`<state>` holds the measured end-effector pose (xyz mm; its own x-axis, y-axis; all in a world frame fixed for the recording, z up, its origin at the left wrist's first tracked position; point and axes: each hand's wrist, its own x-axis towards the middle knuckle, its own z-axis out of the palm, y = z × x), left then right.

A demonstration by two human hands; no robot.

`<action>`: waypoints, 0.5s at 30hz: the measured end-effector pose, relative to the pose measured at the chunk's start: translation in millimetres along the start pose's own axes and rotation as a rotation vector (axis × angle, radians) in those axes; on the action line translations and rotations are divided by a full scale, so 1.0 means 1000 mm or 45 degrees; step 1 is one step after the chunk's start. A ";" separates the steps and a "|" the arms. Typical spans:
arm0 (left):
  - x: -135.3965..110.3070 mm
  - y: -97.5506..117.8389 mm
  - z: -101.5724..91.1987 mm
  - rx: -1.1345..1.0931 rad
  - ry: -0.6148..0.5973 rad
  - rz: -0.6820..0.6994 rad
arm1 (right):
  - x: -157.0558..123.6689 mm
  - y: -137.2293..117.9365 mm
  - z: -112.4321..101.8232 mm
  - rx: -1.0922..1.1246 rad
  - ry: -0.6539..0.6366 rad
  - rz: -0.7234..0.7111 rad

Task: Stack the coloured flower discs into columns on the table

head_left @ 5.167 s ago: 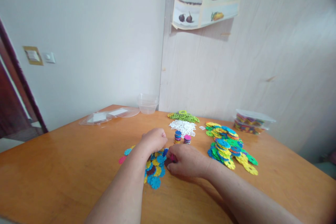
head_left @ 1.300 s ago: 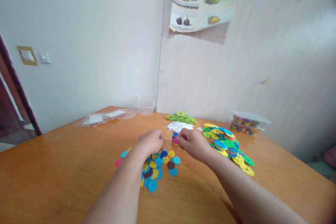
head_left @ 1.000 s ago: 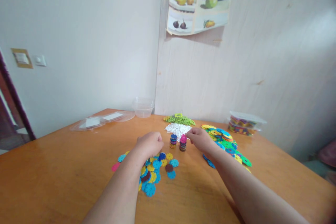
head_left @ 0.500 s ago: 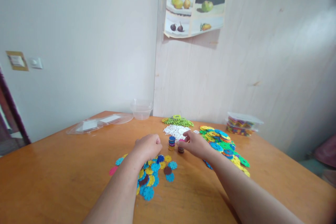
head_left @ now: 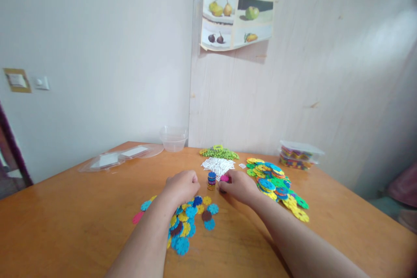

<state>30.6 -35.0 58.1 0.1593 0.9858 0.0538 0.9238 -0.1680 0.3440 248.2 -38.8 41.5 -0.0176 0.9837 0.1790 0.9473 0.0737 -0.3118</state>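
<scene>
My left hand (head_left: 181, 186) rests as a closed fist on a small pile of blue, yellow and brown snowflake discs (head_left: 189, 222) on the wooden table (head_left: 65, 217). My right hand (head_left: 237, 186) is curled around a short stack of discs with a pink one on top (head_left: 224, 179), fingers pinching it. Just left of that stands a second short stack with a blue top (head_left: 211, 180), between both hands and touching neither. What the left fist holds, if anything, is hidden.
A larger heap of green, yellow and blue discs (head_left: 276, 182) lies to the right. White pieces (head_left: 217, 165) and light-green pieces (head_left: 220, 153) lie behind the stacks. A lidded tub of discs (head_left: 299, 155) sits at the back right; a clear bowl (head_left: 173, 138) and clear lids (head_left: 120, 157) at the back left.
My right hand carried a pink disc from the loose pile to the right-hand stack, set it on top and now closes around that stack. The left fist stayed put.
</scene>
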 end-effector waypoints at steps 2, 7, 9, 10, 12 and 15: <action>0.000 0.000 0.000 -0.003 -0.004 0.014 | 0.000 0.001 0.000 0.010 0.004 -0.005; -0.002 0.001 -0.002 -0.014 -0.020 -0.007 | -0.001 0.002 -0.002 0.061 -0.009 -0.001; -0.002 0.002 -0.003 -0.014 -0.021 -0.010 | -0.001 0.002 -0.003 0.082 -0.019 0.011; -0.003 0.002 -0.003 -0.014 -0.021 -0.007 | -0.001 0.002 -0.004 0.091 -0.023 0.010; -0.003 0.002 -0.003 -0.017 -0.021 0.001 | 0.000 0.002 -0.005 0.106 -0.020 -0.010; -0.003 0.002 -0.003 -0.021 -0.016 0.003 | 0.000 -0.001 -0.010 0.142 0.117 -0.033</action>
<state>30.5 -37.9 61.6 0.1657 0.9853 0.0426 0.9177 -0.1699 0.3590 250.8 -40.9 51.4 -0.0073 0.9623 0.2718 0.9053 0.1218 -0.4070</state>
